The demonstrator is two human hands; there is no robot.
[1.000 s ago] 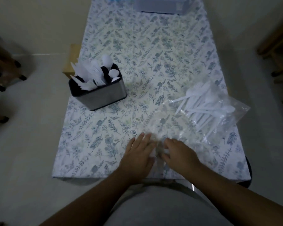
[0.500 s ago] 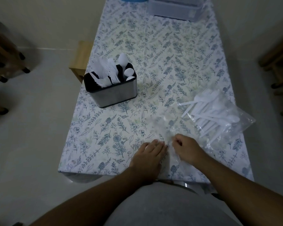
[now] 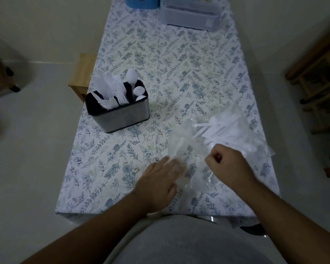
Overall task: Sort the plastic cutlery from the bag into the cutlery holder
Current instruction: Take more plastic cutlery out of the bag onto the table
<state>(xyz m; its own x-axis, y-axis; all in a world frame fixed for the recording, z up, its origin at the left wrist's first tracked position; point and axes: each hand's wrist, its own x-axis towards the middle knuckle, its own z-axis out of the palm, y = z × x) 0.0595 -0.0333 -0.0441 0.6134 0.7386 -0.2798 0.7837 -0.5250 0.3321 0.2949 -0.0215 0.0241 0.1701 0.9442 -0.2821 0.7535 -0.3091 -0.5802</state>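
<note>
A long worktop (image 3: 179,77) under a leafy cloth carries a metal cutlery holder (image 3: 120,116) at the left, already part-filled with white cutlery. Right of it lies a clear bag (image 3: 213,141) of plastic cutlery (image 3: 220,125). The left hand (image 3: 160,180) presses straight fingers on the bag's near end, seemingly to pin it, while the right hand (image 3: 227,164) pinches the plastic with curled fingers, probably to open it.

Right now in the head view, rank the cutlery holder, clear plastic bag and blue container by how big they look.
1. clear plastic bag
2. cutlery holder
3. blue container, cut off by the frame and farthest away, so unsure
</note>
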